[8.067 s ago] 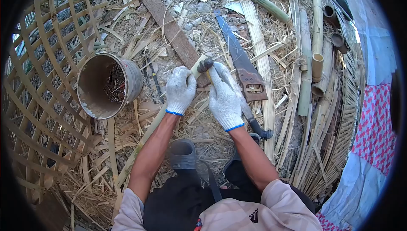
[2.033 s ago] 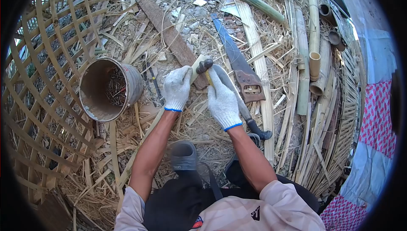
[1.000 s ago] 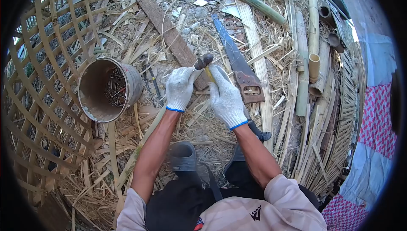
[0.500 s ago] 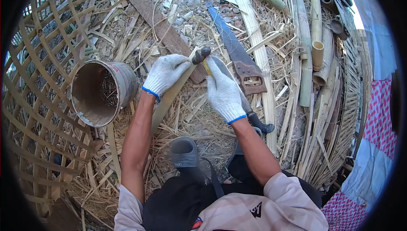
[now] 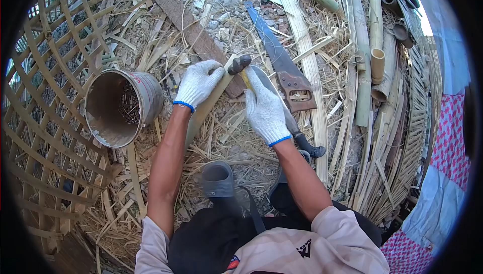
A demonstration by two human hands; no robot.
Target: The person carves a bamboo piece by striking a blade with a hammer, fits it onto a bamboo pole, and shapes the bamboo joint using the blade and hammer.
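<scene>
My right hand (image 5: 265, 108), in a white knit glove with a blue cuff, is closed round the yellow handle of a hammer (image 5: 239, 65). The dark hammer head rests over the upper end of a flat bamboo strip (image 5: 205, 111), which slants down to the left. On the left of that strip is my left hand (image 5: 197, 83), gloved the same way, its thumb and fingers curled together. Anything between those fingertips is too small to make out. A blade with a black handle (image 5: 309, 145) lies by my right wrist, partly hidden behind the hand.
A bucket (image 5: 148, 98) with nails inside lies tipped to the left, beside a woven bamboo lattice (image 5: 60, 138). A brown wooden board (image 5: 183, 22) and a handsaw (image 5: 284, 63) lie ahead. Bamboo poles (image 5: 362, 68) line the right. Shavings and rubble cover the ground.
My left hand has drawn back slightly left from the hammer head, its fingers now more curled. The right hand and hammer have hardly moved.
</scene>
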